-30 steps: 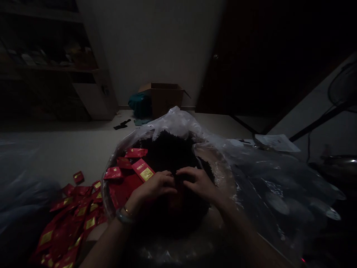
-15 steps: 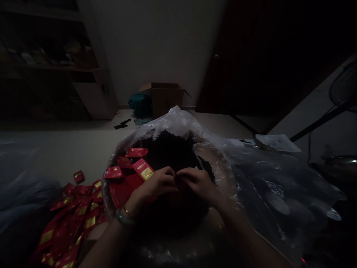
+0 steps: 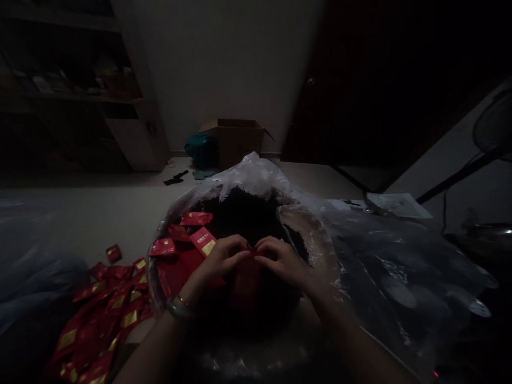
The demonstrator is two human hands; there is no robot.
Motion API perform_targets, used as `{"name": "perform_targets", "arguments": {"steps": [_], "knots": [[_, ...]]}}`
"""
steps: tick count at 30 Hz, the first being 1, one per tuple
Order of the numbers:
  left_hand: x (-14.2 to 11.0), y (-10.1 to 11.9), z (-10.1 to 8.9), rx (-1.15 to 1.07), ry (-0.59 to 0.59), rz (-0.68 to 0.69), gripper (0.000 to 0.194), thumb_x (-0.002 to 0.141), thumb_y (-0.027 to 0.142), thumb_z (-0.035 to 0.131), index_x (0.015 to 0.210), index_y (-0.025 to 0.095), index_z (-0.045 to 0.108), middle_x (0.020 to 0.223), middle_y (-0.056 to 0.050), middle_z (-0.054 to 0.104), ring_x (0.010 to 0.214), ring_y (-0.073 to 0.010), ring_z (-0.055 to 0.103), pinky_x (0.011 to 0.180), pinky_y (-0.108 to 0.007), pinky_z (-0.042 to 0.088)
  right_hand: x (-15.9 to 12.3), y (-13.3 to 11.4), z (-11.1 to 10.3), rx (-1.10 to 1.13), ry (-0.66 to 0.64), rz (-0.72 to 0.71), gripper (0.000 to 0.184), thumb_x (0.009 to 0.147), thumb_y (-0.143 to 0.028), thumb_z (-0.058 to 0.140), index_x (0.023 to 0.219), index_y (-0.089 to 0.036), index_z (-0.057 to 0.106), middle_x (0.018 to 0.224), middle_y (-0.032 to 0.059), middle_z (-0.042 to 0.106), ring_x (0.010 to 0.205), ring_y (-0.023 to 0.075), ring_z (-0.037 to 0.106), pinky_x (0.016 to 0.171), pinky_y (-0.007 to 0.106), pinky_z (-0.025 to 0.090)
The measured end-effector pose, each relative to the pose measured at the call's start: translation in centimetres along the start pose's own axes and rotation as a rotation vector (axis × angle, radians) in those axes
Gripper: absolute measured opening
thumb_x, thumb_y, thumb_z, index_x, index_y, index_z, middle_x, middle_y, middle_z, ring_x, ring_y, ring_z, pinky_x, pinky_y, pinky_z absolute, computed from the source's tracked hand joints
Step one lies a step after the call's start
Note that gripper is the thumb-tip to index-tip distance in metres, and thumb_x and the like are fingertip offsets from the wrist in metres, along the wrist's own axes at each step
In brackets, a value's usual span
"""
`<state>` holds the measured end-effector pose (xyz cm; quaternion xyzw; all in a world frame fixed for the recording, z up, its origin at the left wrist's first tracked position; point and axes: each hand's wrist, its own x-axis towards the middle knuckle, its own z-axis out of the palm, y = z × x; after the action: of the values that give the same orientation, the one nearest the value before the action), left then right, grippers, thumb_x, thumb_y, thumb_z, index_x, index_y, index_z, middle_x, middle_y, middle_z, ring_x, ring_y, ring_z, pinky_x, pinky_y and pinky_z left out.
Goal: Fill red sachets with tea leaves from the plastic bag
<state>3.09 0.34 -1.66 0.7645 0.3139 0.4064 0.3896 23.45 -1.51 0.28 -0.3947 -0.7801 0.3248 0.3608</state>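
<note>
Fingers (image 3: 236, 241) of L hand (image 3: 220, 260) & R hand (image 3: 283, 261) pinch red pkt (image 3: 245, 281) at top edge, body just below them.

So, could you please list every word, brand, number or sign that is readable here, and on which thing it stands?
Nothing reads with certainty.
Upper red packet, beside the left hand: one line of pale characters above a gold panel, too small.
Held packet: too dark.
Heaped sachets, left: gold panels, any print too small.
Pale sheet, right: too blurred.
</note>
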Motion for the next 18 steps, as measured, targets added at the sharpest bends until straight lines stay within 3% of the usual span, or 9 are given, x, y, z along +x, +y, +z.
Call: {"name": "perform_targets", "arguments": {"steps": [5, 7, 10, 12, 15, 18], "knots": [[0.1, -0.1, 0.3, -0.073, 0.053, -0.02, 0.019, 0.083, 0.032, 0.06, 0.074, 0.016, 0.056, 0.089, -0.005, 0.058, 0.085, -0.0168, 0.055, 0.078, -0.03, 0.044, 0.0, -0.3, 0.1, 0.014, 0.007, -0.031, 0.013, 0.084, -0.024, 0.061, 0.071, -0.02, 0.06, 0.089, 0.0052, 0.066, 0.085, 0.0182, 0.062, 0.077, 0.031, 0.047], [0.1, -0.3, 0.5, -0.193, 0.089, -0.097, 0.02, 0.079, 0.035, 0.065, 0.085, 0.018, 0.056, 0.1, -0.006, 0.057, 0.092, -0.0175, 0.055, 0.082, -0.031, 0.044, 0.0, -0.2, 0.1, 0.02, 0.01, -0.016, 0.012, 0.085, -0.023, 0.057, 0.074, -0.02, 0.059, 0.081, 0.0037, 0.064, 0.078, 0.0173, 0.06, 0.07, 0.029, 0.047], [0.0, -0.6, 1.1, -0.401, 0.065, -0.307, 0.051, 0.067, 0.037, 0.075, 0.108, 0.021, 0.05, 0.112, -0.007, 0.056, 0.096, -0.0186, 0.056, 0.083, -0.032, 0.045, -0.1, 0.1, 0.2, -0.021, 0.023, -0.004, 0.009, 0.087, -0.022, 0.053, 0.079, -0.02, 0.057, 0.076, 0.0021, 0.061, 0.07, 0.0158, 0.057, 0.064, 0.028, 0.045], [-0.1, -0.5, 1.5, -0.468, -0.039, -0.436, 0.061, 0.057, 0.033, 0.082, 0.108, 0.018, 0.053, 0.105, -0.005, 0.06, 0.091, -0.0181, 0.057, 0.081, -0.031, 0.045, -0.1, 0.2, 0.2, -0.069, 0.05, -0.039, 0.009, 0.087, -0.02, 0.051, 0.081, -0.02, 0.057, 0.078, 0.0026, 0.06, 0.072, 0.016, 0.057, 0.066, 0.028, 0.046], [-0.3, 0.1, 2.2, -0.517, -0.173, -0.603, 0.05, 0.05, 0.028, 0.084, 0.091, 0.013, 0.06, 0.081, 0.0, 0.061, 0.073, -0.0146, 0.055, 0.071, -0.028, 0.043, -0.1, 0.2, 0.3, -0.128, 0.128, -0.121, 0.011, 0.087, -0.018, 0.049, 0.079, -0.02, 0.056, 0.08, 0.0042, 0.059, 0.078, 0.0178, 0.057, 0.07, 0.03, 0.047], [-0.4, 0.8, 2.7, -0.554, -0.15, -0.646, 0.042, 0.049, 0.024, 0.082, 0.083, 0.012, 0.062, 0.071, 0.002, 0.06, 0.066, -0.0124, 0.053, 0.065, -0.025, 0.041, -0.2, 0.2, 0.3, -0.139, 0.184, -0.097, 0.007, 0.085, -0.018, 0.054, 0.089, -0.02, 0.059, 0.083, 0.0046, 0.059, 0.077, 0.0177, 0.058, 0.07, 0.031, 0.049]]}}
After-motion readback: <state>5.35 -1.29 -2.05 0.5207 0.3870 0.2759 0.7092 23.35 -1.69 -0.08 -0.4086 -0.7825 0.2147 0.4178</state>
